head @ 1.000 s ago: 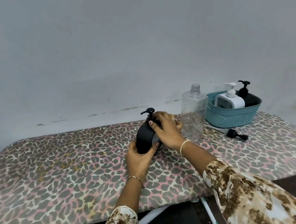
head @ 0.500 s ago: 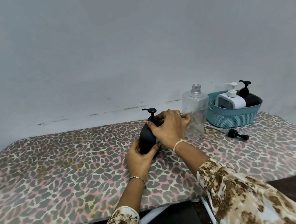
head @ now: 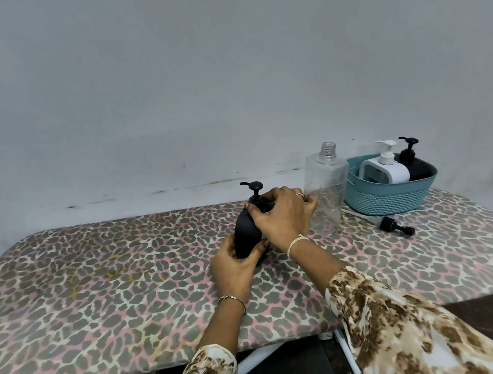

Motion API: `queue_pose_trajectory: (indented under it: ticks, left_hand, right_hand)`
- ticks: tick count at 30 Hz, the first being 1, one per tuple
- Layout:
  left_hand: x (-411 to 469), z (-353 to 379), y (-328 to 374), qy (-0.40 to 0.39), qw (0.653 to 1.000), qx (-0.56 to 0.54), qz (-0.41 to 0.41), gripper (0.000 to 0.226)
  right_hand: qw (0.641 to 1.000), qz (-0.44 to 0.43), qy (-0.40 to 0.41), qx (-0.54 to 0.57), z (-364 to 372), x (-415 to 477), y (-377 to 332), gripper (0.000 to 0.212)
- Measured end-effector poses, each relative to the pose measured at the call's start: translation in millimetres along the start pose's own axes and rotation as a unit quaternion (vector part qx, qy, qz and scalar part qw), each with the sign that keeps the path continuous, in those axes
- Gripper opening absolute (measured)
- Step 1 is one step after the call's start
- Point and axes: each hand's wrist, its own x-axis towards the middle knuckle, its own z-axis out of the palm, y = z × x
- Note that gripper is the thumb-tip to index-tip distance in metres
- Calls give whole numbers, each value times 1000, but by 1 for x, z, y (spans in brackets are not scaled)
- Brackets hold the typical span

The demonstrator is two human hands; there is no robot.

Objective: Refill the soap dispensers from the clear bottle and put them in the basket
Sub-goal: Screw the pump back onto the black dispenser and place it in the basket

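While both hands are on the black dispenser (head: 245,234), status: it sits mid ironing board (head: 95,285), tilted, pump head up and pointing left. Left hand (head: 237,266) grips the lower body, fingers (head: 230,245) wrapped round it. Right hand (head: 283,216) is curled over the neck and pump collar, clamped there. My read: I'm screwing the pump on. Can't see the thread, so can't say whether it is seated.

Risks from here:
- Cross-threaded or loose collar plus the tilt means soap leaks onto the cover.
- Right knuckles are touching or just beside the clear bottle (head: 326,195), can't tell which. It is upright, uncapped and looks nearly empty, so it's light. One twist of the wrist could tip it.
- Board padding is soft, so a dispenser set down off-vertical may topple.

Surroundings:
- Teal basket (head: 388,199) far right, just right of the clear bottle. Already holds a white dispenser (head: 385,168) and a second black one (head: 415,166).
- Free room in the basket isn't visible from this angle. The two pump heads in there could snag an incoming one.
- Clear bottle stands directly between my dispenser and the basket, so I'd go over it or round its near side.
- Loose black pump (head: 396,225) lies on the board just near of the basket, in the way of that near-side route.
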Motion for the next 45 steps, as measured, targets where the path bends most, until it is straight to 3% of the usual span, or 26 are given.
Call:
queue_pose_trajectory:
  ticks: [4, 10, 13, 18, 24, 37, 45]
  left_hand:
    - [-1, -1, 1, -9, 1000, 4, -10, 39]
    - [-3, -2, 4, -26, 999, 2, -22, 55]
    - [-3, -2, 6, -38, 999, -6, -33, 64]
    - [-6, -4, 11, -54, 996, -44, -58, 84]
    - [-30, -6, 32, -62, 996, -52, -37, 63]
    - [-84, 60, 77, -97, 995, -3, 28, 28]
    - [-94, 127, 106, -165, 985, -31, 27, 30]
  right_hand:
    - [991, 30, -59, 114, -1, 0, 4, 35]
    - [964, 65, -160, 202, 2, -19, 5, 55]
    - [963, 59, -163, 206, 1, -26, 3, 64]
    - [967, 34, -169, 185, -13, -32, 3, 60]
    - [981, 19, -112, 155, -37, -42, 10, 42]
    - [995, 20, -24, 96, -120, -42, 66, 49]
    - [992, 64, 27, 109, -157, -7, 116, 56]
